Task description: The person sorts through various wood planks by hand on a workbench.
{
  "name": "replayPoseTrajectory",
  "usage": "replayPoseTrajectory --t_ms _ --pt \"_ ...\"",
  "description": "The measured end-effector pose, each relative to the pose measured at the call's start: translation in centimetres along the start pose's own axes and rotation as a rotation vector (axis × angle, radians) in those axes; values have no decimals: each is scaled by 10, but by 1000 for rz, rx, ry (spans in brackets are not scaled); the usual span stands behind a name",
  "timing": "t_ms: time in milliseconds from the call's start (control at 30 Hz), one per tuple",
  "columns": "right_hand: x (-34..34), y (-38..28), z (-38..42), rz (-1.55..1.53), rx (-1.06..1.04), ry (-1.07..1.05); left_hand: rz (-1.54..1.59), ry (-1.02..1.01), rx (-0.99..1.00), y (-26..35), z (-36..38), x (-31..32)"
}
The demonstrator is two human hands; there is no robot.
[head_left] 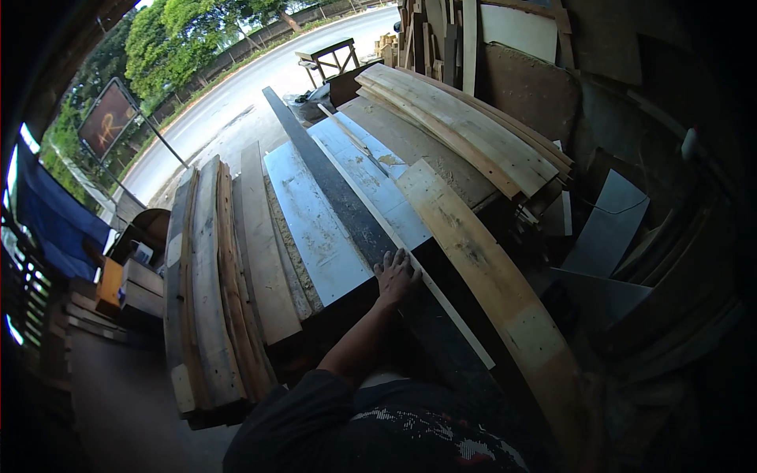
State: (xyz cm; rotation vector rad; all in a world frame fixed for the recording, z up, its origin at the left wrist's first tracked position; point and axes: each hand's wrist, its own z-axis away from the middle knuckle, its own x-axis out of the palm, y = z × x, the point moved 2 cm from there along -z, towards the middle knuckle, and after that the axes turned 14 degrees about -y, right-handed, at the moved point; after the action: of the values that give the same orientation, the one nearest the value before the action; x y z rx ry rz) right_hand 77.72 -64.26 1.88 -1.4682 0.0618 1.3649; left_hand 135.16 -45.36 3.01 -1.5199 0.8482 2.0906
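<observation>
My left hand lies palm down on a long dark board, its fingers spread with the tips by the pale edge. The dark board runs from my body away toward the road, with a light strip along its right side. Beneath it is a white, scuffed panel on the work table. To the right of the dark board a wide pale plank with dark stains extends toward me. My right hand is out of view.
Several planks are stacked at the left, beside a flat brown board. More planks lie at the far right. Wood sheets lean on the right wall. A small wooden table stands by the road.
</observation>
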Motion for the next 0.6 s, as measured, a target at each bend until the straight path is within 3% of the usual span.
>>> replayPoseTrajectory --t_ms 133,300,400,600 --pt "-23 -21 35 -145 270 -224 18 61 59 -13 0 12" --pt "-34 6 91 -127 304 -250 16 145 126 -22 1 22" --pt "-39 14 105 -117 327 -303 -58 87 101 -27 -6 29" --pt "-26 41 66 -34 298 -412 -7 147 114 -19 1 22"
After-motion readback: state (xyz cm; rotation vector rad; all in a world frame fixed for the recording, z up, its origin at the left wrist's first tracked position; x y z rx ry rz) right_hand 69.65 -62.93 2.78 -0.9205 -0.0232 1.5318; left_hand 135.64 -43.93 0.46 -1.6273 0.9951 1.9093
